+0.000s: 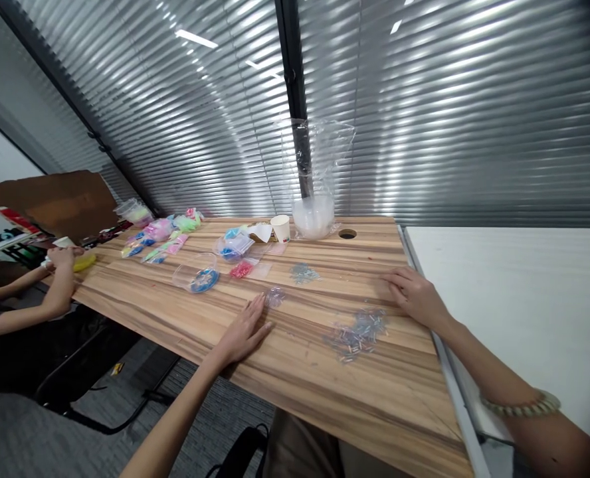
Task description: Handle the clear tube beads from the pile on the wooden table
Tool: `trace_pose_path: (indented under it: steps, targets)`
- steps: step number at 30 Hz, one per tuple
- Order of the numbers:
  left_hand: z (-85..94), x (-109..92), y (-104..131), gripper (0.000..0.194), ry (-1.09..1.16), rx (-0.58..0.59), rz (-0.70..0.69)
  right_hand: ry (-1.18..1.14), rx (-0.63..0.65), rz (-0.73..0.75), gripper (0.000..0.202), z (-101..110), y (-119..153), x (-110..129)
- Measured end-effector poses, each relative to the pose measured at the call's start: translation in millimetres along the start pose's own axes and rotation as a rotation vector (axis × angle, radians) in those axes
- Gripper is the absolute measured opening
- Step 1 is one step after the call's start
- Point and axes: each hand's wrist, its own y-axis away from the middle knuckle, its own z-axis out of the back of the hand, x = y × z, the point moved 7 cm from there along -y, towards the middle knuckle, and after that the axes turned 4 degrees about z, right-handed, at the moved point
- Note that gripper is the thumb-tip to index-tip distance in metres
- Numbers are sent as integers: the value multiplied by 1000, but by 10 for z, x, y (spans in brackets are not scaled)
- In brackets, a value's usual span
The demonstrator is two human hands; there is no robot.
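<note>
My left hand point(245, 330) lies flat on the wooden table point(285, 365), holding nothing, its fingertips beside a small pile of clear pieces point(275, 297). Near the table's right edge, my right hand point(417, 295) rests palm down with its fingers stretched out to the left and loosely bent; I see nothing in it. Between my hands and closer to me is a larger scattered pile of clear bluish tube-like pieces point(362, 332). Farther back lies another small pile of similar pieces point(305, 272). A packet of red bits point(241, 268) is beyond my left hand.
A clear dish with blue contents point(204, 280), colourful bags point(160, 229), a paper cup point(281, 229) and a plastic-bagged tub point(313, 216) stand farther back. A white table point(514, 299) adjoins on the right. Another person's hands point(63, 255) are at the far left.
</note>
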Motion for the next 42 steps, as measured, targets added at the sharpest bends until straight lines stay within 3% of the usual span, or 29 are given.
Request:
trace_pose_path:
  steps: [4, 7, 12, 16, 20, 24, 33, 36, 39, 42]
  targets:
    - [57, -84, -59, 64, -2, -34, -71, -4, 28, -18, 28, -13, 13, -5]
    - [116, -385, 17, 64, 8, -52, -248, -3, 36, -26, 28, -7, 17, -9]
    - [-7, -1053, 352, 59, 19, 198, -616, -33, 37, -40, 29, -7, 5, -32]
    - [-53, -1238, 424, 60, 0, 315, -678, -60, 61, -52, 29, -37, 5, -21]
    - [-78, -1227, 385, 58, -37, 372, -674, -70, 62, -80, 29, -29, 17, -12]
    - [-97, -1117, 322, 62, -60, 340, -621, -58, 69, -87, 29, -23, 15, -10]
    - [10, -485, -72, 62, -153, 142, -468, -71, 105, -84, 29, -83, 5, -51]
    - [59, -355, -169, 60, -179, 88, -441, -78, 130, -96, 28, -100, 8, -47]
    - [108, -433, -175, 57, -165, 20, -424, -90, 129, -97, 28, -91, 3, -29]
    - [59, -750, -78, 57, -103, 68, -469, -92, 124, -90, 28, -79, -2, -6]
